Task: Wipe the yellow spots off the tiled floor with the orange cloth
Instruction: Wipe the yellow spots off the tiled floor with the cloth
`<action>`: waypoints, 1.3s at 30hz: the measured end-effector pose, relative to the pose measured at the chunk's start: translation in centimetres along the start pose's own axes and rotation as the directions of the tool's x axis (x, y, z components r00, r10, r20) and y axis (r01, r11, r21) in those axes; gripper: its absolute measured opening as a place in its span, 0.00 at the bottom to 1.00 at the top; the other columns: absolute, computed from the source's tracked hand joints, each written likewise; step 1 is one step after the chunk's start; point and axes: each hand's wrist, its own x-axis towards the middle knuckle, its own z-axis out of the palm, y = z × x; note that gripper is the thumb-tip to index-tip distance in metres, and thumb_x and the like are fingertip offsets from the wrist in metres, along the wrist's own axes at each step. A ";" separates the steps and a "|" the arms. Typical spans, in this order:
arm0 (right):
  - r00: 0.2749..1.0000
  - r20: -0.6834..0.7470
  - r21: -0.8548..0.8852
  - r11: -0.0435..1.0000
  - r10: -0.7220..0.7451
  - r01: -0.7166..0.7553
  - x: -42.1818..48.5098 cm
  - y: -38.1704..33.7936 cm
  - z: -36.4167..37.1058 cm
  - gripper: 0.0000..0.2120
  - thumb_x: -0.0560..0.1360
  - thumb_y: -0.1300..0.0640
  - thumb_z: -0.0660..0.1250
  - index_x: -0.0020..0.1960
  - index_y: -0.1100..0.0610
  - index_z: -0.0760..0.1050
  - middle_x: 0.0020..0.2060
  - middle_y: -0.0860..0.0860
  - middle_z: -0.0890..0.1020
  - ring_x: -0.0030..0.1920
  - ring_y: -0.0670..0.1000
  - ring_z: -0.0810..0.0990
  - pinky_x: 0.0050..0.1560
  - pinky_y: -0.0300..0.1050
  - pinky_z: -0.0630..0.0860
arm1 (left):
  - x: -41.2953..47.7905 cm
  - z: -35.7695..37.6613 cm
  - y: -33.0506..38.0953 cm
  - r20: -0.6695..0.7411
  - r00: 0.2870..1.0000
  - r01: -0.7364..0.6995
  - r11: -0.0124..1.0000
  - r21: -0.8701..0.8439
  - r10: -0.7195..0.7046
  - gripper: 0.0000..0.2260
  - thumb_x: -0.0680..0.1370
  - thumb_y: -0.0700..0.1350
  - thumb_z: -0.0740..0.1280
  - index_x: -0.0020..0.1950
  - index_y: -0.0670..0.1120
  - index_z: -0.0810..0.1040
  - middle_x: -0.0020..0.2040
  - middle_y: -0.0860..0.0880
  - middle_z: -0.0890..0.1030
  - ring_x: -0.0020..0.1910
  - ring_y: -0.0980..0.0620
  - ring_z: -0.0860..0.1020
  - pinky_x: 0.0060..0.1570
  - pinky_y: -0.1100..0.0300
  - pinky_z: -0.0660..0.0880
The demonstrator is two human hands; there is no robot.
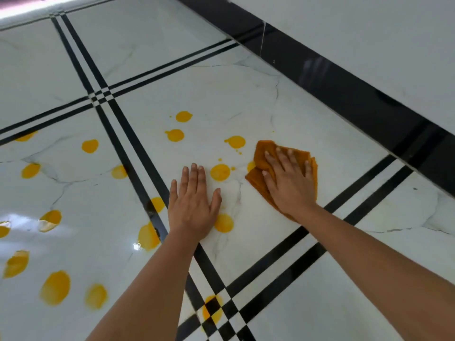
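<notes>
My right hand [289, 179] lies flat with spread fingers on the folded orange cloth [263, 150], pressing it onto the white marble-look tiled floor [246, 99]. A yellow spot [250, 166] peeks out at the cloth's left edge. My left hand [193, 205] rests palm down on the bare tile to the left, holding nothing. Between the hands sits a round yellow spot [219, 172]; another yellow spot [223, 223] lies by my left wrist. Several more yellow spots [89, 145] are scattered over the tiles to the left and in front.
Double black strips [128, 134] cross the floor between tiles. A black skirting band [344, 89] runs along the white wall [369, 33] at the right, close behind the cloth. One yellow spot [211, 310] sits on the strip crossing near my left forearm.
</notes>
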 end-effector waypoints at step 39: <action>0.937 0.148 -0.036 0.945 -0.317 0.326 -0.2 -7.4 0.4 0.29 0.74 0.33 0.39 0.74 0.38 0.51 0.76 0.45 0.55 0.76 0.52 0.48 0.71 0.60 0.43 | -9.6 -1.2 -3.8 0.023 0.989 0.149 0.988 -0.029 -0.148 0.34 0.72 0.62 0.30 0.76 0.49 0.39 0.77 0.51 0.41 0.73 0.56 0.35 0.69 0.56 0.32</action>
